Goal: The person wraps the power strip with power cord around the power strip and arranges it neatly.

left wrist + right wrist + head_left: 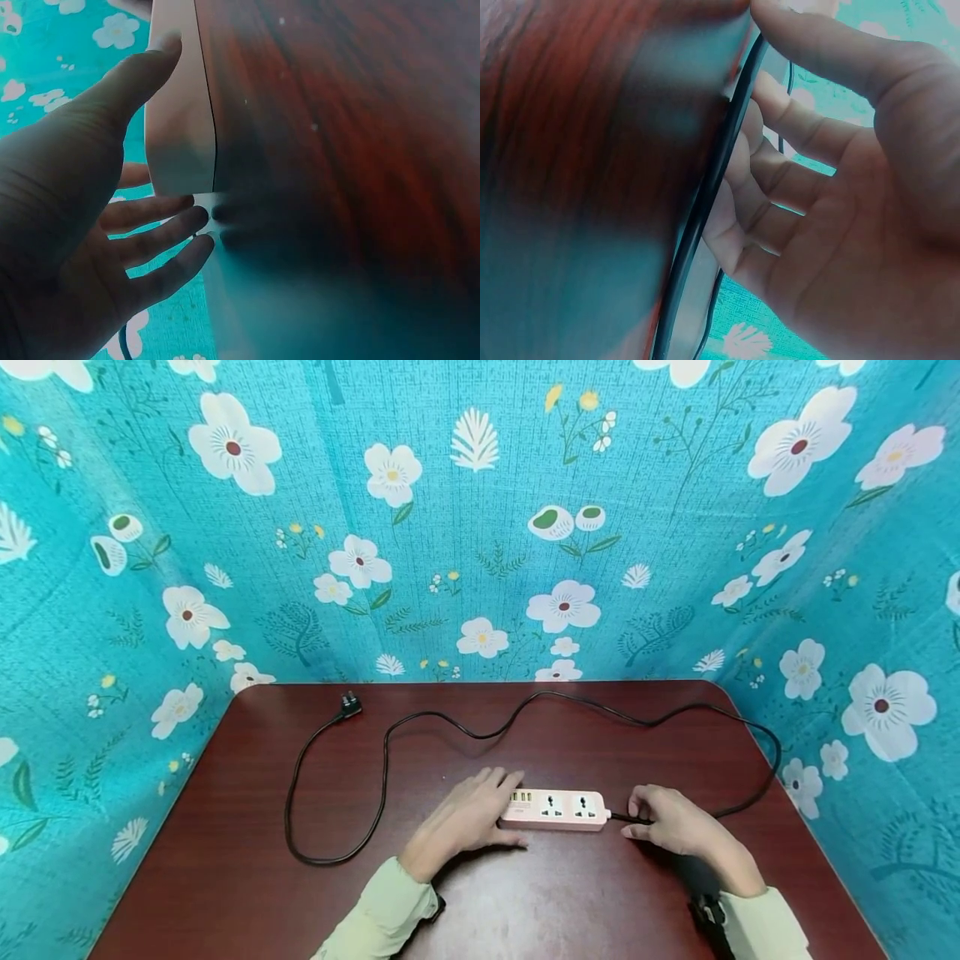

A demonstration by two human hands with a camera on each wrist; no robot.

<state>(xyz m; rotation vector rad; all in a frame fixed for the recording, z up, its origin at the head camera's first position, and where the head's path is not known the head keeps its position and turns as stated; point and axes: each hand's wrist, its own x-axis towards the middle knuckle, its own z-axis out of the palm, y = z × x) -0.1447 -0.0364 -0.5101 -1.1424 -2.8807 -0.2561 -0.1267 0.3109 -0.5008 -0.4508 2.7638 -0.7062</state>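
Observation:
A pale pink power strip [566, 810] with sockets and several USB ports lies on the dark red table [525, 910]. My left hand [468, 814] holds its left end, thumb along the near side and fingers at the far side. In the left wrist view, the thumb presses the side of the power strip [176, 135], while the other fingers spread past its end. My right hand [675, 827] is just right of the strip, fingers curled round its black cable [621, 817]. The right wrist view shows the cable [712, 176] running past the fingertips, the thumb near its upper part.
The rest of the cable [480, 737] loops from the right along the back of the table, then bends round at the left. Its black plug [350, 704] lies at the back left, prongs up. A blue flowered cloth [450, 543] hangs behind and on both sides.

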